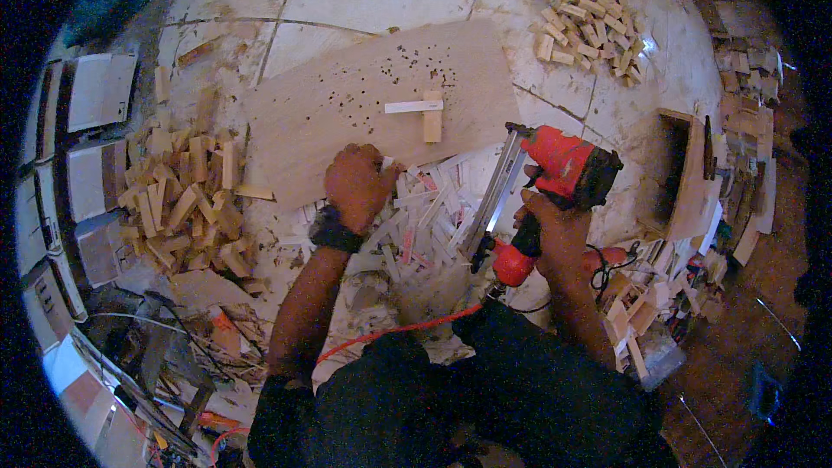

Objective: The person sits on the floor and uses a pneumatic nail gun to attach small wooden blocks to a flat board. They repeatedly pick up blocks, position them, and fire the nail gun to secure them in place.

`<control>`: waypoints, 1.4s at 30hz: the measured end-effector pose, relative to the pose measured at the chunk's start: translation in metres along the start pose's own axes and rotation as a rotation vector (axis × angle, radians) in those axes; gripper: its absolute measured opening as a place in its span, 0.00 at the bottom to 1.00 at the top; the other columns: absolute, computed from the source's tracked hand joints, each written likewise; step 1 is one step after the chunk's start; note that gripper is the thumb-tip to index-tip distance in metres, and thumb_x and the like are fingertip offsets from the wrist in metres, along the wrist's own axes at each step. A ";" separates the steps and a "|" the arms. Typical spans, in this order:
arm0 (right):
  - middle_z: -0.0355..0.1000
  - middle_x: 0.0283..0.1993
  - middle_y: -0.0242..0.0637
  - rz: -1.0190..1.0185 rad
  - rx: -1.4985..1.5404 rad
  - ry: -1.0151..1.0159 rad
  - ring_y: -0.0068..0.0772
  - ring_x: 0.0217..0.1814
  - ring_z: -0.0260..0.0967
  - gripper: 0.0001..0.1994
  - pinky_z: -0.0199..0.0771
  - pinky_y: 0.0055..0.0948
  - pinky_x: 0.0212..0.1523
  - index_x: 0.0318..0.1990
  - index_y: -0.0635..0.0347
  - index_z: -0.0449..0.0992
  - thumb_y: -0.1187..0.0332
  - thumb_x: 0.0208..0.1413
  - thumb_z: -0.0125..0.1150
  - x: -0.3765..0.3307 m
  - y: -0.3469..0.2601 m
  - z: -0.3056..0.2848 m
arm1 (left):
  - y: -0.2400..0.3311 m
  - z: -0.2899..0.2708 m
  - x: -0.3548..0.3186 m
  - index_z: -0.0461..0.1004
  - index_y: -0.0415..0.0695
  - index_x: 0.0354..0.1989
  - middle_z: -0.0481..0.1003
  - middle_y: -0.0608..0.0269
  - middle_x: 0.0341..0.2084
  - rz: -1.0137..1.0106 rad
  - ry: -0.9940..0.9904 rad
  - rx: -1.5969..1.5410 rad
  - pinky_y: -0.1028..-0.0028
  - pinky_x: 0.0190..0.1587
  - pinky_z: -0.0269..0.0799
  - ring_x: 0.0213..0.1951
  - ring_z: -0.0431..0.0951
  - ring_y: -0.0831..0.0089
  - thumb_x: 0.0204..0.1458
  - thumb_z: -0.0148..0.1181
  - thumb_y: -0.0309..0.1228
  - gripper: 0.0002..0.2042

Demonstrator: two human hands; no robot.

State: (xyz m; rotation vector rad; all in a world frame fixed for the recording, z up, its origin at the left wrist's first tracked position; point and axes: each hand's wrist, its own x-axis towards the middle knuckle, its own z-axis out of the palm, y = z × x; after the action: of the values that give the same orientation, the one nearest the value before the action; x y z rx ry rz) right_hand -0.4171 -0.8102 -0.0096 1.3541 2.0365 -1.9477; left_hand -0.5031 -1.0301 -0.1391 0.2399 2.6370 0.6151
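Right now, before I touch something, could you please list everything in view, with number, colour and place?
nail gun: 1, red and black, in right hand
board: 1, light brown, on floor
block: 1, tan, on board
white strip: 1, across block
block piles: 2, tan, left and upper right
loose strips: many, mostly white, below board
dark specks: many, on board
hose: red, near the legs
wood scraps: many, mixed browns, lower right
wristband: 1, dark, left wrist
left hand: 1, beside board's lower edge
right hand: 1, around handle
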 end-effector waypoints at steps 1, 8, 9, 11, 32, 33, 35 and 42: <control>0.73 0.36 0.37 -0.002 -0.021 -0.002 0.25 0.20 0.68 0.18 0.71 0.25 0.20 0.47 0.65 0.69 0.78 0.44 0.60 0.000 0.000 -0.001 | 0.002 0.006 -0.003 0.75 0.44 0.25 0.74 0.56 0.28 0.004 0.005 0.038 0.61 0.37 0.70 0.35 0.75 0.57 0.40 0.64 0.41 0.13; 0.73 0.40 0.38 0.000 0.015 -0.034 0.25 0.21 0.68 0.20 0.71 0.24 0.21 0.48 0.64 0.68 0.78 0.44 0.60 -0.004 -0.002 -0.006 | 0.011 -0.013 -0.008 0.74 0.42 0.33 0.76 0.57 0.26 -0.074 0.101 -0.110 0.63 0.37 0.71 0.31 0.76 0.60 0.47 0.60 0.39 0.13; 0.73 0.41 0.38 0.038 0.017 -0.019 0.25 0.21 0.68 0.20 0.71 0.24 0.21 0.48 0.65 0.68 0.78 0.44 0.60 -0.005 -0.003 -0.007 | 0.012 -0.021 -0.009 0.73 0.41 0.34 0.76 0.58 0.25 -0.094 0.132 -0.202 0.65 0.36 0.71 0.30 0.77 0.61 0.50 0.59 0.38 0.12; 0.73 0.41 0.38 0.040 0.030 -0.030 0.24 0.22 0.68 0.20 0.71 0.24 0.21 0.48 0.64 0.68 0.79 0.45 0.60 -0.007 -0.005 -0.008 | 0.015 -0.030 -0.006 0.71 0.39 0.35 0.76 0.60 0.23 -0.039 0.303 -0.542 0.68 0.36 0.72 0.29 0.77 0.66 0.54 0.54 0.36 0.11; 0.73 0.43 0.35 0.017 -0.208 -0.176 0.23 0.26 0.69 0.20 0.72 0.24 0.26 0.49 0.63 0.69 0.80 0.45 0.60 -0.001 0.006 0.009 | 0.041 0.012 -0.001 0.69 0.34 0.45 0.75 0.53 0.37 -0.321 0.096 -1.363 0.74 0.39 0.77 0.35 0.78 0.71 0.58 0.50 0.31 0.13; 0.73 0.42 0.34 0.008 -0.208 -0.177 0.23 0.26 0.69 0.19 0.72 0.24 0.26 0.49 0.63 0.69 0.80 0.46 0.60 -0.001 0.006 0.011 | 0.043 0.012 0.002 0.69 0.34 0.45 0.75 0.53 0.36 -0.359 0.086 -1.441 0.75 0.38 0.77 0.35 0.78 0.71 0.58 0.51 0.30 0.12; 0.74 0.40 0.35 0.072 -0.132 -0.176 0.23 0.26 0.70 0.19 0.72 0.24 0.26 0.49 0.62 0.69 0.80 0.46 0.60 -0.002 0.007 0.014 | 0.048 0.014 0.009 0.69 0.33 0.44 0.75 0.53 0.35 -0.406 0.079 -1.596 0.77 0.36 0.77 0.33 0.78 0.71 0.57 0.52 0.29 0.12; 0.73 0.29 0.35 0.051 -0.207 -0.217 0.23 0.24 0.69 0.18 0.74 0.26 0.26 0.48 0.62 0.70 0.78 0.47 0.61 0.009 0.014 0.024 | 0.051 0.016 0.026 0.69 0.31 0.41 0.76 0.54 0.30 -0.485 0.014 -1.573 0.78 0.33 0.77 0.30 0.78 0.71 0.56 0.53 0.26 0.10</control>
State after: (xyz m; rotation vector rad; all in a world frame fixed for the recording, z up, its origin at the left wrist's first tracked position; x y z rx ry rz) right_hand -0.4275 -0.8274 -0.0312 1.0882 2.0134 -1.7211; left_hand -0.5158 -0.9722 -0.1383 -0.8045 1.3913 2.1022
